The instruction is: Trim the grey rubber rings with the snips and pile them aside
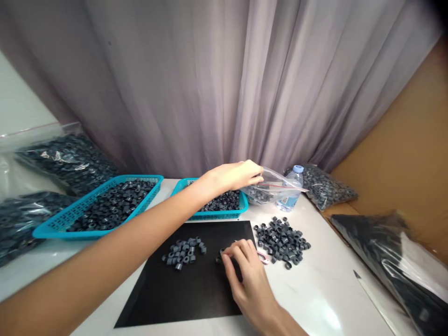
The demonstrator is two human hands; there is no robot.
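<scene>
My left hand (235,174) reaches across the table and pinches the edge of a clear zip bag (271,186) part-filled with small grey rings, next to the right teal basket (210,214). My right hand (245,270) rests on a black mat (189,289), fingers curled over a few grey rings at the mat's right side; a pink-handled tool (262,256) shows beside the fingers. A small cluster of grey rings (184,252) lies on the mat. A larger pile of rings (282,240) sits on the white table to the right of the mat.
A second teal basket (70,219) full of rings stands at left, with filled plastic bags (66,158) behind it. A water bottle (290,196) and another bag of rings (327,186) sit at back right. A dark plastic-wrapped bundle (392,252) lies at right. Curtain behind.
</scene>
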